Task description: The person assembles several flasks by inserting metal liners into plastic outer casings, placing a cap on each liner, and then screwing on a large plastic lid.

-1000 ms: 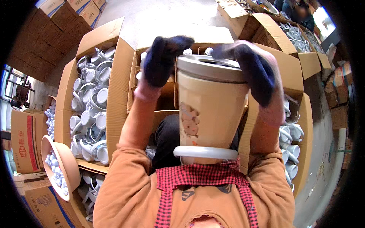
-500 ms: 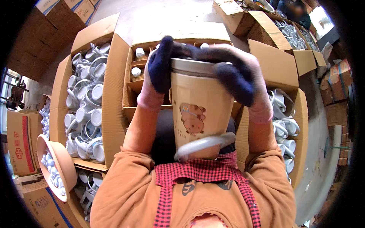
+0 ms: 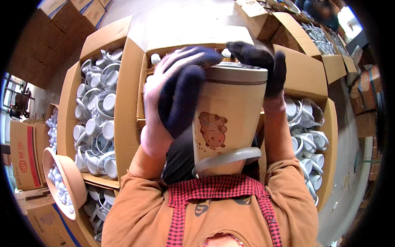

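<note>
A beige tumbler [image 3: 230, 111] with a cartoon animal print stands wide end up before my chest, its lower end against my checked apron. A grey rim [image 3: 236, 75] circles its top, and a grey loop handle [image 3: 228, 159] crosses its lower part. My left hand [image 3: 179, 86], in a pink and dark blue glove, presses against the left of the rim with fingers stretched over the top. Gloved alike, my right hand [image 3: 265, 68] curls around the rim's right side, fingertips over the far edge. My hands partly cover the top surface.
An open carton [image 3: 125, 107] of grey handled lids [image 3: 98, 111] stands on the left, another lid carton [image 3: 329, 140] on the right. Behind the tumbler sits a divided carton holding white-capped items [image 3: 155, 58]. A peach basin [image 3: 78, 185] holds small pale parts. A person [image 3: 323, 14] is at the far right.
My left hand has swung rightward across the rim's front left. My right hand has moved from the rim's front to its right side. The tumbler has shifted slightly right.
</note>
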Demonstrator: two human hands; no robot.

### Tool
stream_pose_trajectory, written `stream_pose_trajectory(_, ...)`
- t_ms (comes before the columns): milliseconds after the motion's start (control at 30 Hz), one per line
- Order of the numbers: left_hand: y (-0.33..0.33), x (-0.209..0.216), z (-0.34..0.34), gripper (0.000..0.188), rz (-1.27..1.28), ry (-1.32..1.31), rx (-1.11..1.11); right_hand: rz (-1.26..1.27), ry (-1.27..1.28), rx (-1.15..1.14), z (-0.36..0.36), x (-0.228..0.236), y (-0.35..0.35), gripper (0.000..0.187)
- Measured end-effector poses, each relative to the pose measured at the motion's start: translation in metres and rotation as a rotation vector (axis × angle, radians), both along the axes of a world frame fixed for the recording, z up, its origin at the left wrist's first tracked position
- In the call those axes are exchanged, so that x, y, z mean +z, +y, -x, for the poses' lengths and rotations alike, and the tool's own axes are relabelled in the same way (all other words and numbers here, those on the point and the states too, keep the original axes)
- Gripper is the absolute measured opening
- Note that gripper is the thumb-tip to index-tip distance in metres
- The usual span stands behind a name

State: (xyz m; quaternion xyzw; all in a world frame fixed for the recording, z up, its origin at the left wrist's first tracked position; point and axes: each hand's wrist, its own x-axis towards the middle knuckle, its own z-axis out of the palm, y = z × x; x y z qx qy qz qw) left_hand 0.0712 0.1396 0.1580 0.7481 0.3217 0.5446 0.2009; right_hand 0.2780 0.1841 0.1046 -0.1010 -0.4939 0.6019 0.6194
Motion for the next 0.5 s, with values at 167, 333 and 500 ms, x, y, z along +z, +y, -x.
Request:
stream_pose_trajectory(167, 0.018, 0.014, -0.032, 0.018, -0.217, 0.519, 0.081, -0.072, -0.125, -0.002, -0.010, -0.022, 0.024, 0.072)
stream_pose_trajectory(333, 0.048, -0.027, -0.008, 0.012, -0.022, 0.010, -0.194, -0.056, -0.236, -0.063, -0.086, -0.008, -0.009, 0.094)
stream_pose_trajectory(500, 0.020, 0.004, -0.042, 0.019, -0.461, 0.424, 0.131, 0.103, 0.048, 0.419, -0.051, -0.020, 0.012, 0.086)
